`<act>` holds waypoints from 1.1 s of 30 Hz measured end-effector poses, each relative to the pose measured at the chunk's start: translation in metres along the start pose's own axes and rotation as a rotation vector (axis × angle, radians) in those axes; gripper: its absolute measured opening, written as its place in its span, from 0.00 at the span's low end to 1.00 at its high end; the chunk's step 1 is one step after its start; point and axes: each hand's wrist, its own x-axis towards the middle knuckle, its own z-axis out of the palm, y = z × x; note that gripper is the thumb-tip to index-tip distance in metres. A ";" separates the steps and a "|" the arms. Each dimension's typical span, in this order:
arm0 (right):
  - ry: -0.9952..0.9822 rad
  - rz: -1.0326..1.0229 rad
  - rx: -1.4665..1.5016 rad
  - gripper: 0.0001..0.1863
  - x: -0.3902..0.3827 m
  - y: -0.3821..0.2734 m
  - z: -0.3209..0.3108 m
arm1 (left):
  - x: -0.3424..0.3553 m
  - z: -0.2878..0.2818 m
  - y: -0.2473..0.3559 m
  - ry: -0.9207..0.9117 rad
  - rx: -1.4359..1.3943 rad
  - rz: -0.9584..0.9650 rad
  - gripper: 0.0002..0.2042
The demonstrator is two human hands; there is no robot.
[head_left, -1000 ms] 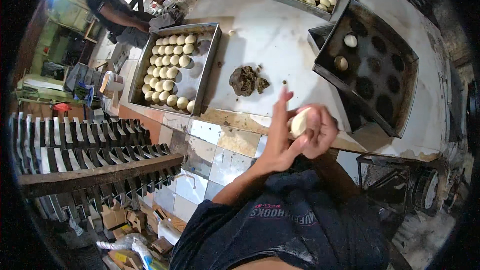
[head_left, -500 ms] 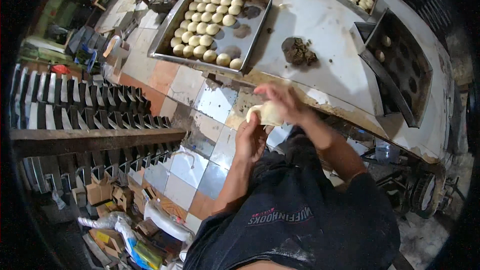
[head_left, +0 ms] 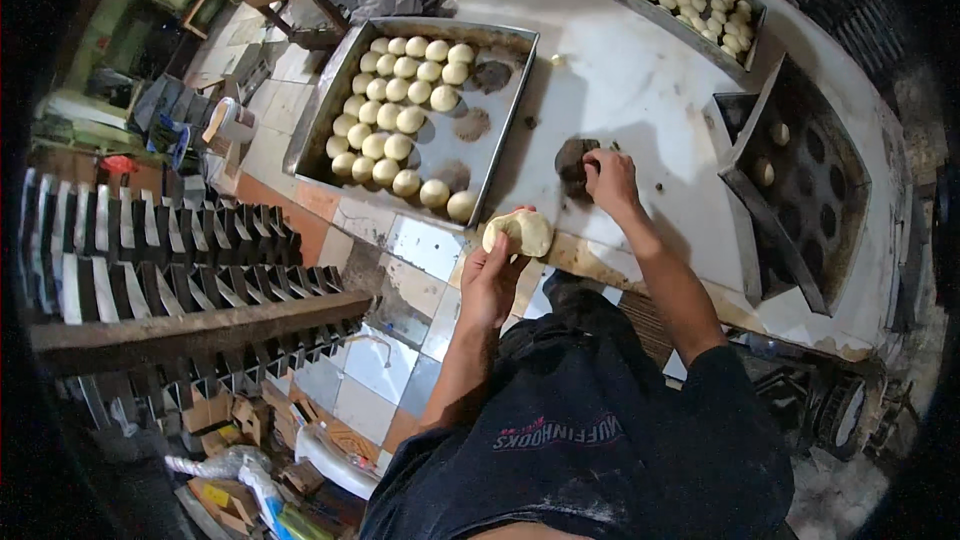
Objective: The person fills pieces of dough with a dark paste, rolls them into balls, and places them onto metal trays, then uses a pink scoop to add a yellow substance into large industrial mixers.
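My left hand (head_left: 493,280) grips a flattened piece of pale dough (head_left: 528,232) with the thumb pressed on its face, just in front of the table edge. My right hand (head_left: 612,178) is closed at a lump of dark brown crumbly filling (head_left: 573,165) on the white tabletop (head_left: 670,210), its fingertips pinching at the lump. To the left of the filling lies a metal tray (head_left: 506,126) with rows of round dough balls (head_left: 405,90) and darker bare patches on its right side.
A smaller tray (head_left: 633,7) of dough balls sits at the back right. Deep blackened pans (head_left: 795,260), the top one with a few balls, lie at the right. Racked metal moulds (head_left: 150,220) stand at the left above cardboard scraps (head_left: 225,500). Checked tiles (head_left: 400,340) show below.
The dough has gone from a ball between both hands to a flattened piece in my left hand alone. My right hand has moved forward onto the filling. The view has shifted.
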 end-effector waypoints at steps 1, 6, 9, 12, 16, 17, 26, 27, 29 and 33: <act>0.006 0.011 0.008 0.12 0.004 0.003 -0.007 | 0.013 0.004 -0.001 0.033 0.014 -0.020 0.24; -0.179 0.344 1.026 0.14 0.006 0.013 -0.035 | 0.076 0.015 -0.020 0.110 0.081 -0.073 0.23; -0.277 0.254 1.200 0.22 0.004 -0.025 -0.057 | 0.111 0.015 -0.049 0.113 0.144 -0.103 0.18; -0.070 -0.144 0.465 0.22 0.008 -0.046 -0.074 | 0.131 0.037 -0.056 0.096 0.156 -0.124 0.19; -0.003 -0.299 0.443 0.20 0.022 -0.049 -0.098 | 0.139 0.061 -0.043 0.081 0.144 -0.032 0.21; 0.036 -0.136 0.535 0.16 0.020 -0.051 -0.102 | 0.139 0.068 -0.038 0.073 0.061 0.030 0.21; 0.159 -0.200 0.529 0.11 -0.006 -0.129 -0.101 | 0.093 0.045 -0.021 -0.161 1.308 0.621 0.29; 0.151 -0.216 0.529 0.11 -0.011 -0.141 -0.101 | 0.083 0.043 -0.011 -0.216 1.467 0.704 0.31; 0.256 -0.410 0.372 0.09 -0.022 -0.169 -0.104 | 0.046 0.052 0.015 0.025 0.790 0.571 0.34; 0.162 -0.648 0.496 0.09 -0.058 -0.224 -0.119 | -0.014 0.006 0.053 -0.151 0.234 0.538 0.32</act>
